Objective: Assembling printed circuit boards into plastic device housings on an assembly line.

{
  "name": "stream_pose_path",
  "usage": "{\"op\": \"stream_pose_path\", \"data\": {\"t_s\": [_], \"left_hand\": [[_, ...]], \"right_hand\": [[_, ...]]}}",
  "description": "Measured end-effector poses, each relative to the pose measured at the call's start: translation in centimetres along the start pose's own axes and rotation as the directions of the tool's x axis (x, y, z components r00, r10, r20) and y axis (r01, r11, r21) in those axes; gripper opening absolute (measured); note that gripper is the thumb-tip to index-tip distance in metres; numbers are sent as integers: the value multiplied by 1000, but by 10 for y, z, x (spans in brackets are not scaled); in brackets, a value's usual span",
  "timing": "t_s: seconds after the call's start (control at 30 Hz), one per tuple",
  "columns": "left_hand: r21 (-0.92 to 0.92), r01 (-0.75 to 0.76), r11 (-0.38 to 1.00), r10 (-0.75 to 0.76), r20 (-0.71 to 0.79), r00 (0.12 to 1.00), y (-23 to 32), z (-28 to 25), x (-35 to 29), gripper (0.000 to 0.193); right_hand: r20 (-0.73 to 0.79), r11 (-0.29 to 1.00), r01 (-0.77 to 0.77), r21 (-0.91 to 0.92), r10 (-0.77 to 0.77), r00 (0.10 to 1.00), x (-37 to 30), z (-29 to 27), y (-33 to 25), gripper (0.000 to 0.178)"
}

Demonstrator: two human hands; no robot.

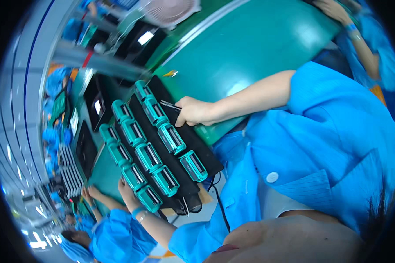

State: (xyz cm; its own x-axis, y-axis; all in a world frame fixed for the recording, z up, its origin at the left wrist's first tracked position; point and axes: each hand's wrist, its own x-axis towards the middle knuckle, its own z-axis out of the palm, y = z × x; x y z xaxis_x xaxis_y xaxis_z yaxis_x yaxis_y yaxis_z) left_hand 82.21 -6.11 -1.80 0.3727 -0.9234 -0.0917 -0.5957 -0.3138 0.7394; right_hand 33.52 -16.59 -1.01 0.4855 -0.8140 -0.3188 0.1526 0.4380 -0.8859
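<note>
A black tray (211,163) carries three rows of teal plastic housings (166,180), each with a dark slot and pale strip inside. My right hand (193,111) is closed round a pair of dark, thin tweezers (170,105), whose tips reach over the row of housings nearest that hand. At the opposite edge of the tray, my left hand (129,195) rests against the outermost row, beside a teal housing (134,176). A band circles that wrist. Part of the left hand's fingers is hidden by the housings, so its grip does not show clearly.
A green worktop (250,39) stretches past the tray, with a small yellow item (171,73) on it. Dark screens (96,103) and a pale fan (171,11) stand beyond. Co-workers in blue are close on both sides, one co-worker's hand (88,193) near my left hand.
</note>
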Motion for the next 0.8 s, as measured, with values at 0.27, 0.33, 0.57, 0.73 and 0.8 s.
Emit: {"op": "stream_pose_path", "data": {"t_s": [0.27,0.33,0.57,0.73,0.8], "left_hand": [[-259,95,961,-56,153,987,20,14,3,27],[-269,86,959,-40,172,984,33,10,-8,26],[-422,52,905,81,291,953,101,72,-43,28],[-470,84,879,130,405,905,161,138,-56,29],[-482,46,875,212,467,859,178,165,-50,30]], "right_hand": [[-228,995,78,-54,-88,970,-7,-7,-1,19],[-255,996,90,-24,-93,962,-13,-8,-7,25],[-370,989,82,-122,-122,921,-65,-101,-40,28],[-514,962,112,-248,-229,827,-108,-172,-57,17],[-600,952,114,-284,-269,753,-123,-201,-61,7]]}}
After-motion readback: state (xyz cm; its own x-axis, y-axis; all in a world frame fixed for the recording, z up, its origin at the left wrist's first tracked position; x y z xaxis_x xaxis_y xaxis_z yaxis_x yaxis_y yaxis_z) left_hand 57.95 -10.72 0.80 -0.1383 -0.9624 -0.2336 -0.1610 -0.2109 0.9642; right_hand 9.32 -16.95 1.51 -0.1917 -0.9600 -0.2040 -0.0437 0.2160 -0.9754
